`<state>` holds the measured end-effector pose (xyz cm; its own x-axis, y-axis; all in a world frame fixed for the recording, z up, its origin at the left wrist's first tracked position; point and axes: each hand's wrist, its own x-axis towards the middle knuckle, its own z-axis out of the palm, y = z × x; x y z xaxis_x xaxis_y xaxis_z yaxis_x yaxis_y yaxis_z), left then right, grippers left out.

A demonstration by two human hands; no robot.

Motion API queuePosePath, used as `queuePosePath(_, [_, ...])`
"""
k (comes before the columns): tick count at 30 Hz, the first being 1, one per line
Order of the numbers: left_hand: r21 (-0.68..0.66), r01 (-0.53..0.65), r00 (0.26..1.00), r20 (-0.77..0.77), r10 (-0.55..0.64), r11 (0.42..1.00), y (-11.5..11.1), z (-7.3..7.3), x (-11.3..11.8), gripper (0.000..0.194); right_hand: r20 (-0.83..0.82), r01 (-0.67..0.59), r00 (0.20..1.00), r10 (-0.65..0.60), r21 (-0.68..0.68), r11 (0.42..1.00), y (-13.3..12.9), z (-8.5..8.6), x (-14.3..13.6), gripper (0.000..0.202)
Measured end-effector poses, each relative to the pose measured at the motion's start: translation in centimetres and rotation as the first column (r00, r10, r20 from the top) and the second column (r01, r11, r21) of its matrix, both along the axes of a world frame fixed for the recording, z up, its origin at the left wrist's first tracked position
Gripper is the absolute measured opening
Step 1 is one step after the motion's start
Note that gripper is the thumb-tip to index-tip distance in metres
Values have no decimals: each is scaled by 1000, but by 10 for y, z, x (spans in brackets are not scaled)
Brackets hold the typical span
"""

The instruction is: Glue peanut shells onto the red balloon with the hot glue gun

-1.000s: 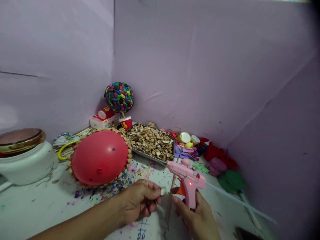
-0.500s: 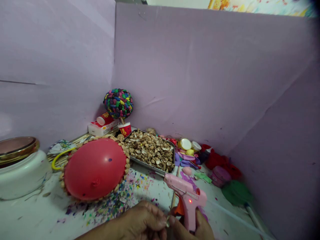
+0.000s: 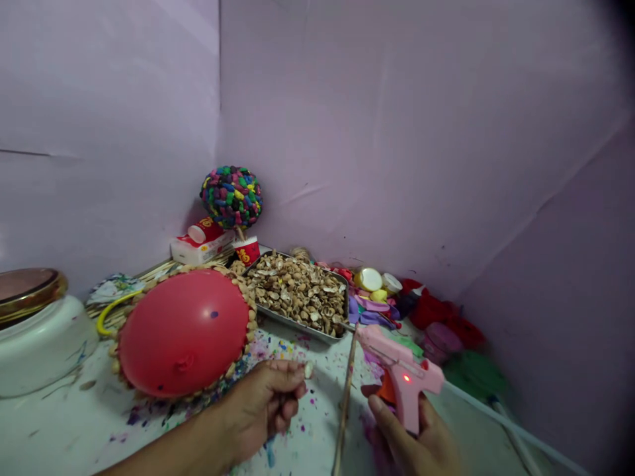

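My left hand pinches a small pale nutshell piece between thumb and finger, over the table. To its right, my right hand is wrapped round the handle of a pink hot glue gun, whose red light is lit and whose nozzle points left. A clear glue stick trails from its back end. Left of my hands lies a red balloon ringed with glued-on shells. Behind the nozzle, a metal tray holds a heap of nutshells.
A thin wooden stick lies between my hands. At the back stand a multicoloured ball tree and a red paper cup. A white pot is at left. Deflated balloons and a green lid lie right, before purple walls.
My hands have moved apart. The left lifted the shell piece up and leftward; the right carried the glue gun right and slightly up. The view has shifted a little.
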<state>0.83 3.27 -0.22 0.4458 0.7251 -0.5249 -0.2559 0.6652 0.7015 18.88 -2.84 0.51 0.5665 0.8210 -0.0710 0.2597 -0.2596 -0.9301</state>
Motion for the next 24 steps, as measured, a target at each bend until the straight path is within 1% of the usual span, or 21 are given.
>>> queuePosePath(2, [66, 25, 998, -57, -21, 998, -1, -2, 2, 27, 5, 46, 999, -46, 4, 999, 2, 2, 7, 42])
queuePosePath(4, [203, 86, 981, -189, -48, 975, -4, -2, 9, 24, 37, 85, 996, -85, 7, 996, 2, 5, 15, 40])
queuePosePath(6, [372, 156, 935, -355, -15, 915, -4, 2, 18, 20, 40, 98, 994, -99, 43, 994, 2, 10, 20, 38])
queuePosePath(7, [455, 185, 903, -429, 32, 871, -2, 6, 22, 18, 26, 98, 995, -100, 62, 993, 2, 12, 21, 38])
queuePosePath(8, [536, 219, 861, -500, 97, 815, 1, 11, 27, 16, 7, 97, 995, -98, 78, 992, 1, 15, 22, 38])
queuePosePath(9, [608, 270, 796, -577, 182, 747, 6, 17, 31, 16, -12, 97, 995, -97, 86, 992, 1, 17, 22, 38])
queuePosePath(10, [658, 337, 703, -652, 285, 674, 12, 25, 34, 17, -33, 100, 995, -97, 84, 991, 1, 18, 21, 38])
queuePosePath(11, [670, 431, 564, -723, 399, 605, 20, 32, 37, 19, -59, 101, 994, -96, 80, 992, 0, 20, 20, 38])
queuePosePath(12, [638, 525, 375, -767, 520, 563, 30, 39, 39, 20, -88, 98, 992, -91, 78, 992, 0, 21, 19, 38])
queuePosePath(13, [617, 544, 278, -772, 571, 569, 40, 45, 42, 22, -113, 93, 990, -83, 83, 992, 0, 22, 17, 37])
queuePosePath(15, [578, 569, 187, -783, 593, 584, 61, 54, 48, 27, -128, 91, 989, -77, 109, 990, 0, 23, 15, 35])
queuePosePath(17, [549, 585, 133, -791, 597, 597, 81, 58, 57, 29, -127, 95, 989, -78, 127, 987, -1, 25, 13, 33])
queuePosePath(20, [479, 622, 51, -814, 579, 619, 106, 54, 74, 20, -166, 78, 985, -53, 148, 986, -2, 30, 11, 31])
queuePosePath(21, [448, 638, 27, -826, 563, 626, 112, 51, 79, 19, -190, 69, 981, -39, 155, 985, -2, 31, 10, 30])
queuePosePath(24, [363, 676, -26, -858, 513, 641, 124, 44, 88, 28, -240, 69, 970, -29, 159, 985, -3, 35, 7, 30])
